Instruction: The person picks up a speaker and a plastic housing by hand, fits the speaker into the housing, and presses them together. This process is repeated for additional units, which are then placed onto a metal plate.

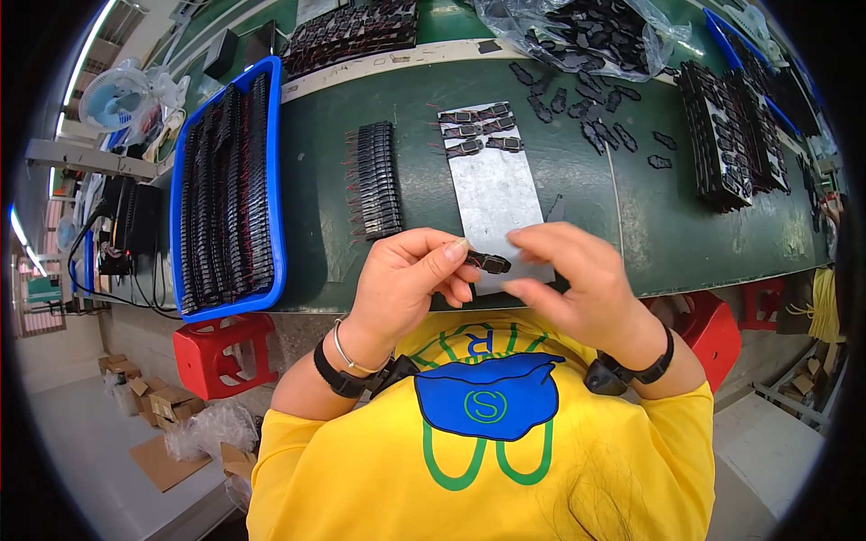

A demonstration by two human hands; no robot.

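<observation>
Between the thumb and fingers of my left hand (413, 273) is a small black wired part (491, 262), oblong, with a trace of red wire beside it. My right hand (582, 278) hovers just right of it, thumb and fingers spread, with nothing visible between them. Beneath and beyond my hands lies a pale grey board (494, 194). Several similar black parts (465, 132) with red wires sit in two columns at its far end. To the left, a long row of such parts (377, 180) stands packed side by side on the green table (316, 180).
A blue tray (282, 180) full of packed rows stands at left. Loose black pieces (591, 113) are scattered at far right, by a clear plastic bag (505, 18). Stacked loaded boards (717, 135) stand farther right. Red stools (221, 356) sit under the table edge.
</observation>
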